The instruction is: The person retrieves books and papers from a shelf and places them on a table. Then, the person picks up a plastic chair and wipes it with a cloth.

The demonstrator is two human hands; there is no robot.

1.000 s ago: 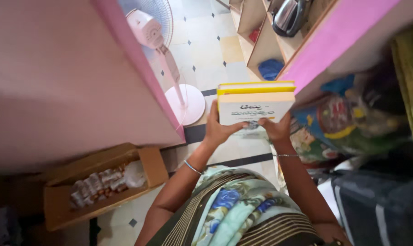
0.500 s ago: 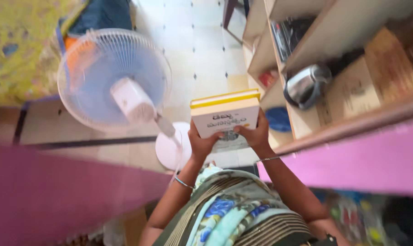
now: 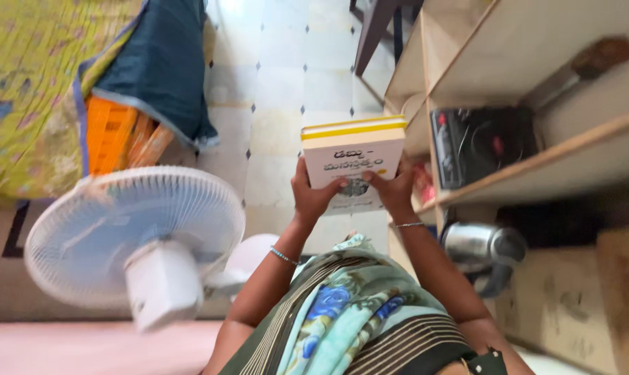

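Thick cream-covered book (image 3: 353, 163) with yellow-edged top, dark print and a small picture, clamped from below by left hand (image 3: 312, 196) and right hand (image 3: 392, 191)

Cream, yellow-edged book (image 3: 354, 156); white, perhaps bluish fan (image 3: 130, 236)
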